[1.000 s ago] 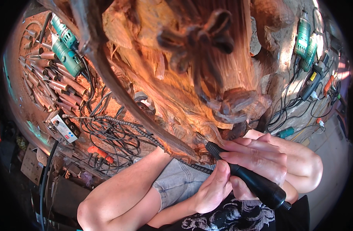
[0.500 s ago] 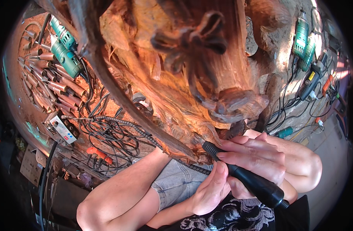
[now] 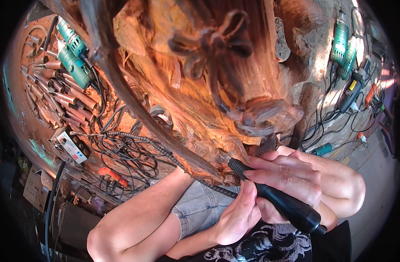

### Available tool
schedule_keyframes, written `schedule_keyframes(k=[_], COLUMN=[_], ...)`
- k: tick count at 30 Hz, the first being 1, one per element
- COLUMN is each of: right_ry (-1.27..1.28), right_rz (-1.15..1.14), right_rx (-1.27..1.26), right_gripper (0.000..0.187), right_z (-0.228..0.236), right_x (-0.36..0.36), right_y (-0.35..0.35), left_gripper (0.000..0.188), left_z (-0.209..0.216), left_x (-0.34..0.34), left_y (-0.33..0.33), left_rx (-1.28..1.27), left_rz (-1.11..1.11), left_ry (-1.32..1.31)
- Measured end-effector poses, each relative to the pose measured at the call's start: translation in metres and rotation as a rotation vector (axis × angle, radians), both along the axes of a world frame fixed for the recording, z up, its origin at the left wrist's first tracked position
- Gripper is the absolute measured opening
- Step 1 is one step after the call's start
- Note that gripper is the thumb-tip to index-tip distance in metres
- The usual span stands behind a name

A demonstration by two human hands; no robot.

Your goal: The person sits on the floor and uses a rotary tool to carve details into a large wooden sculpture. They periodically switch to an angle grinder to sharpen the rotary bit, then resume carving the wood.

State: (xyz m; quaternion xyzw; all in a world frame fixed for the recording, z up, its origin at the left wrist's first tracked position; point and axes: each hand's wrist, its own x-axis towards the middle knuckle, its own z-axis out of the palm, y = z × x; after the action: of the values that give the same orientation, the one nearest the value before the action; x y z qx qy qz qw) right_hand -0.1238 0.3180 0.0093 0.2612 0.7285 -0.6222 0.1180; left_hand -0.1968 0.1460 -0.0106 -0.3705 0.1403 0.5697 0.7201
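Observation:
A black rotary carving handpiece slants across my lap, its metal tip meeting the lower edge of a large reddish-brown wood carving. My right hand is closed round the handpiece from above, fingers lying across its body near the ribbed front grip. From below left, my left hand pinches up against the handpiece, thumb raised along its side; its other fingertips are partly hidden. A carved flower-like relief stands out on the wood's upper face. The very end of the bit is hard to make out.
On the left are several wooden-handled chisels, green power tools, a control box, tangled black cables and an orange connector. More green tools and a black grinder lie at right. A dark curved wooden branch arches left of my hands.
The handpiece and both my hands have shifted very slightly left, with the grip unchanged. The carving's place in view has moved a touch up and left.

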Motion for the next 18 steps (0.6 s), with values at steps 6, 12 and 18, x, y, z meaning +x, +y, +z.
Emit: schedule_keyframes(k=[6, 12, 18], right_ry=[0.074, 0.180, 0.143], right_rz=[-0.092, -0.090, -0.087], right_rx=[0.146, 0.224, 0.215], right_gripper=[0.045, 0.040, 0.042], right_z=[-0.008, -0.008, -0.010], right_x=[-0.003, -0.010, 0.010], right_y=[-0.014, -0.004, -0.021], left_gripper=[0.071, 0.071, 0.070], left_z=[0.004, 0.001, -0.002], left_x=[0.005, 0.004, 0.000], left_y=[0.001, -0.001, -0.007], left_rx=[-0.050, -0.004, 0.044], left_rz=[0.022, -0.012, -0.021], left_ry=[0.001, -0.006, -0.024])
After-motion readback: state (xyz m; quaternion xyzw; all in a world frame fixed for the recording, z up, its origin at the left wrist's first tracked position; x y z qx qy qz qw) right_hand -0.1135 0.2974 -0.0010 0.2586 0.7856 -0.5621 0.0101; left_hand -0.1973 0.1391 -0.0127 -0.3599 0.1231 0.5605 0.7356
